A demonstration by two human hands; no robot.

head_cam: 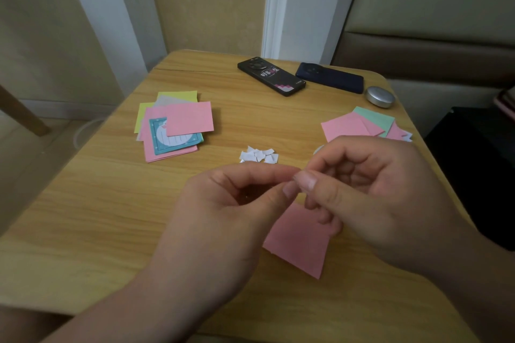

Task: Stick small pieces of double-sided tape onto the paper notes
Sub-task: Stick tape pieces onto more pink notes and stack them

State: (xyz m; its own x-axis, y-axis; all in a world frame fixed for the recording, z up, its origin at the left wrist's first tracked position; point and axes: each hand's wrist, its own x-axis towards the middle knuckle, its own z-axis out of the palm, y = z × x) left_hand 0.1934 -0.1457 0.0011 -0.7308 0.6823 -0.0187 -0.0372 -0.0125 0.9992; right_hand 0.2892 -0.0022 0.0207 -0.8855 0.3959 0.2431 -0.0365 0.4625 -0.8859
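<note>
Right now the person's left hand (223, 203) and right hand (376, 198) are both curled up small. Their thumbs and first fingers meet tip to tip in the space between them. Whatever they pinch there is too tiny for me to see, so I cannot tell if they hold a bit of tape or nothing. Just below the right hand is a pink square paper note (298, 245). Its top corner goes in under the lower fingers of that hand, and I cannot tell if they grip it or if it only lies on the light wooden table (111, 217). Just past the fingertips sits a little heap of white tape bits (259, 154). Further off beyond the left hand is a messy stack of pink and yellow paper notes (178, 122), and beyond the right hand is a fan of pink and green paper notes (359, 125). I think the tape bits will be very light, floppy and sticky, so one may cling to a finger or fold onto itself. It seems best to hold one by its very edge with the nails, then press it flat. The note is thin and bends easily, so holding it down near a corner should stop it sliding.
</note>
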